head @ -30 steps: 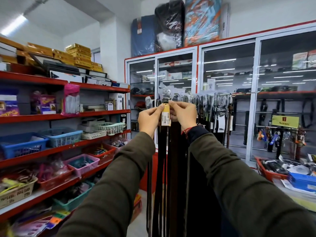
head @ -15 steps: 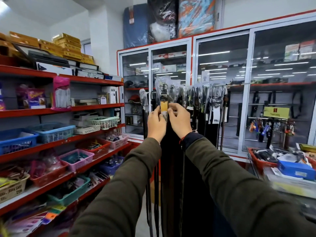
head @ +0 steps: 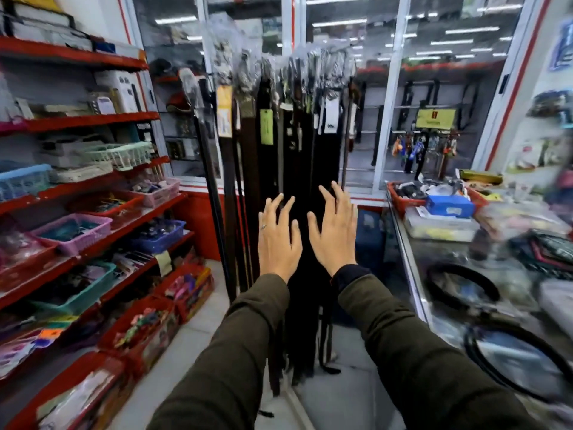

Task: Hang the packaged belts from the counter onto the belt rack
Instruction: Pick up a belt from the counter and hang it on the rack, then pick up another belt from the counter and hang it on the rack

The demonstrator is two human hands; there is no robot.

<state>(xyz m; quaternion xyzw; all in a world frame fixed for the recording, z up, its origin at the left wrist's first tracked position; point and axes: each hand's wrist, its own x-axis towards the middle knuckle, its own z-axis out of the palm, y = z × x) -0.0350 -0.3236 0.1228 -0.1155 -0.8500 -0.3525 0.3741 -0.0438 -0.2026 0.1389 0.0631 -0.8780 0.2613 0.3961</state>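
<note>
The belt rack [head: 279, 66] stands straight ahead, with several dark belts hanging from it in clear plastic sleeves. One belt with a yellow tag [head: 224, 110] hangs at the left of the row. My left hand [head: 278, 235] and my right hand [head: 335, 231] are both low in front of the hanging straps, fingers spread, holding nothing. Coiled black belts [head: 462, 285] lie on the glass counter [head: 412, 274] to my right.
Red shelves [head: 93, 119] with coloured baskets line the left side. Glass-door cabinets [head: 387, 103] stand behind the rack. A red tray [head: 400, 198] and a blue box [head: 449, 206] sit at the counter's far end. A narrow floor strip runs between shelves and counter.
Both hands have let go of the yellow-tagged belt at the top of the rack and dropped down with fingers spread. The belt now hangs on the rack. My view has tilted downward.
</note>
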